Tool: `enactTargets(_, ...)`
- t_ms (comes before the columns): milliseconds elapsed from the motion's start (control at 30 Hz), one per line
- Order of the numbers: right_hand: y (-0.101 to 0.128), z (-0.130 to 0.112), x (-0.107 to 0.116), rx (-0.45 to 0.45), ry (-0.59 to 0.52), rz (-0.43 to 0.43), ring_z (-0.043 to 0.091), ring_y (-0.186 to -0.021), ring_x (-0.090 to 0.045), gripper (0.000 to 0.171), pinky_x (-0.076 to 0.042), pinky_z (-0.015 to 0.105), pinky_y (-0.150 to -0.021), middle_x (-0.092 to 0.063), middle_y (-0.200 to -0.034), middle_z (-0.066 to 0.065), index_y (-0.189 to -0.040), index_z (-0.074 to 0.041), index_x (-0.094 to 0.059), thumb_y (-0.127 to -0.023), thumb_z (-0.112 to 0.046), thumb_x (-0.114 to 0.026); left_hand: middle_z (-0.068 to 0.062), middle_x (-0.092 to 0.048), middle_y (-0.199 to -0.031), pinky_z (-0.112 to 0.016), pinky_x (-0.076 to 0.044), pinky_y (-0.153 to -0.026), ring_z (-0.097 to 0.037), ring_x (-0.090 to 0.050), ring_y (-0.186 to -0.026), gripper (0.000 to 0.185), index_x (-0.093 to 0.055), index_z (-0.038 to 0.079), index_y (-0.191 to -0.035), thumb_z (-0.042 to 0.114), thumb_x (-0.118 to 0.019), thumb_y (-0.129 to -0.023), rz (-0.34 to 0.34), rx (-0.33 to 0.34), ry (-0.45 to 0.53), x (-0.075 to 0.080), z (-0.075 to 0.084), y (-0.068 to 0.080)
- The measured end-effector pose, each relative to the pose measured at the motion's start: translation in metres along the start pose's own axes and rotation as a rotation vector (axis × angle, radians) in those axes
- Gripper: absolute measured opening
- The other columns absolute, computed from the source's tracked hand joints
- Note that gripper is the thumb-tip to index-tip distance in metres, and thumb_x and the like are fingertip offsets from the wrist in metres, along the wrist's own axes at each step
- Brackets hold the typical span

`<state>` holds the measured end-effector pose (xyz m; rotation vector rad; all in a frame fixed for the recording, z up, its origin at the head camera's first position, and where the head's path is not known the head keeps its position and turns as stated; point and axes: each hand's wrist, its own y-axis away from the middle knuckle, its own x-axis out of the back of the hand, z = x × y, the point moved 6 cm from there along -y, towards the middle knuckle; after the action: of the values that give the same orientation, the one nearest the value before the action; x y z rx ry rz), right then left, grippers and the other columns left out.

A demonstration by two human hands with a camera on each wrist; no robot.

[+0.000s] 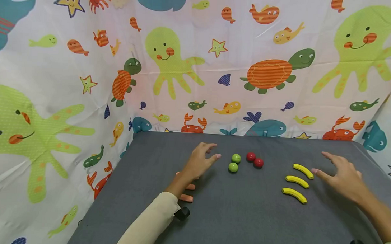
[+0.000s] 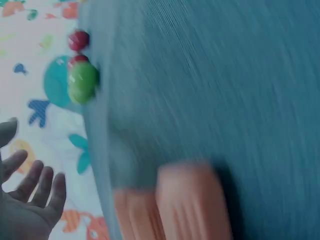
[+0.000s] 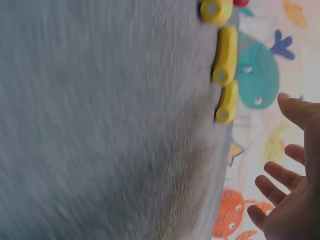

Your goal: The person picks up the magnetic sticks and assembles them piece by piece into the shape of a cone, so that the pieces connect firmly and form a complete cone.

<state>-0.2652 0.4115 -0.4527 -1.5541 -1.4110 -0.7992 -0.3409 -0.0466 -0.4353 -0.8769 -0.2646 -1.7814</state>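
Observation:
My left hand (image 1: 210,153) hovers open over the grey table (image 1: 243,224), its fingertips just left of two green balls (image 1: 234,163). Two red balls (image 1: 254,159) lie right of those. My right hand (image 1: 323,164) is open with fingers spread, its thumb tip close to the farthest of three yellow toy bananas (image 1: 297,181). Pink sausage-shaped pieces (image 1: 187,192) lie partly hidden under my left forearm. The blurred left wrist view shows a green ball (image 2: 82,82), a red ball (image 2: 78,40), pink pieces (image 2: 192,200) and the open left hand (image 2: 30,200). The right wrist view shows the bananas (image 3: 226,55) and the spread right hand (image 3: 290,190).
A white curtain (image 1: 217,65) printed with sea animals hangs round the table at the back and both sides. The table's left edge (image 1: 109,183) runs diagonally toward me. Bare grey surface lies in front of the balls and bananas.

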Motion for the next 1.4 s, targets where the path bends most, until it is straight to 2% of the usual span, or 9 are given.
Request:
enactTargets(133,0.01,-0.018,-0.003,0.001,-0.023,0.027,0.059,-0.119,-0.04,0.079,-0.027,0.069,-0.082,-0.047,-0.14,0.039,-0.153,0.005,-0.044,-0.099,-0.047,-0.071,-0.01,-0.062,-0.137,-0.044,-0.055,-0.102,-0.026,-0.064,-0.125,0.048,-0.062,0.018,-0.147,0.04,-0.069,-0.104,-0.012,0.0,0.057,-0.007,0.014,0.006)
enactTargets(200,0.015,-0.026,-0.005,0.004,-0.042,0.027,0.056,-0.117,-0.045,0.075,-0.027,0.072,-0.084,-0.051,-0.137,0.037,-0.15,0.005,-0.048,-0.099,-0.045,-0.073,-0.01,-0.063,-0.137,-0.043,-0.055,-0.101,-0.025,-0.065,-0.124,0.046,-0.064,0.019,-0.145,0.038,-0.07,-0.104,-0.023,0.002,0.072,-0.012,0.019,0.008)
enactTargets(367,0.026,-0.044,-0.01,-0.024,-0.078,-0.014,0.05,-0.115,-0.056,0.07,-0.045,0.072,-0.085,-0.057,-0.134,0.032,-0.143,0.002,-0.058,-0.098,-0.047,-0.075,-0.009,-0.065,-0.136,-0.041,-0.056,-0.099,-0.024,-0.067,-0.123,0.044,-0.067,0.017,-0.143,0.035,-0.073,-0.103,-0.075,-0.003,0.077,-0.027,0.026,0.012)
enactTargets(500,0.032,-0.056,-0.013,-0.013,-0.094,-0.037,0.043,-0.109,-0.062,0.06,-0.054,0.056,-0.077,-0.064,-0.127,0.027,-0.134,0.0,-0.067,-0.095,-0.043,-0.08,-0.007,-0.066,-0.134,-0.038,-0.057,-0.096,-0.024,-0.068,-0.121,0.044,-0.069,0.013,-0.141,0.033,-0.074,-0.102,-0.104,-0.014,0.062,-0.039,0.027,0.012)
enactTargets(667,0.036,-0.068,-0.019,0.017,-0.1,-0.082,0.03,-0.098,-0.065,0.048,-0.049,0.031,-0.07,-0.071,-0.113,0.015,-0.126,-0.003,-0.073,-0.093,-0.036,-0.084,-0.007,-0.066,-0.136,-0.037,-0.056,-0.097,-0.025,-0.068,-0.12,0.043,-0.07,0.012,-0.14,0.028,-0.076,-0.101,-0.118,-0.014,0.022,-0.05,0.025,0.007)
enactTargets(767,0.038,-0.072,-0.024,0.02,-0.106,-0.124,0.024,-0.094,-0.063,0.042,-0.048,0.024,-0.066,-0.072,-0.106,0.007,-0.123,-0.004,-0.076,-0.093,-0.032,-0.084,-0.008,-0.067,-0.138,-0.037,-0.055,-0.099,-0.025,-0.067,-0.119,0.043,-0.071,0.013,-0.139,0.026,-0.078,-0.099,-0.124,0.002,0.027,-0.056,0.022,0.004)
enactTargets(900,0.039,-0.075,-0.031,0.024,-0.108,-0.161,0.019,-0.089,-0.062,0.034,-0.048,0.024,-0.064,-0.071,-0.097,0.0,-0.116,-0.006,-0.078,-0.092,-0.029,-0.085,-0.009,-0.068,-0.138,-0.035,-0.054,-0.098,-0.024,-0.068,-0.117,0.042,-0.072,0.012,-0.138,0.023,-0.08,-0.098,-0.132,0.028,0.059,-0.063,0.018,0.001)
enactTargets(1133,0.041,-0.076,-0.039,0.072,-0.107,-0.16,0.004,-0.077,-0.055,0.021,-0.047,0.025,-0.064,-0.068,-0.088,-0.006,-0.109,-0.009,-0.08,-0.091,-0.02,-0.085,-0.008,-0.07,-0.129,-0.029,-0.055,-0.09,-0.021,-0.07,-0.109,0.041,-0.073,0.012,-0.135,0.019,-0.082,-0.096,-0.127,0.038,0.061,-0.069,0.012,-0.001)
enactTargets(1400,0.039,-0.075,-0.044,0.062,-0.086,-0.208,0.006,-0.077,-0.053,0.019,-0.045,0.025,-0.063,-0.066,-0.086,-0.006,-0.109,-0.007,-0.08,-0.093,-0.017,-0.082,-0.005,-0.072,-0.121,-0.027,-0.053,-0.086,-0.015,-0.069,-0.103,0.03,-0.075,0.013,-0.125,0.015,-0.081,-0.095,-0.135,0.037,0.063,-0.073,0.014,-0.003)
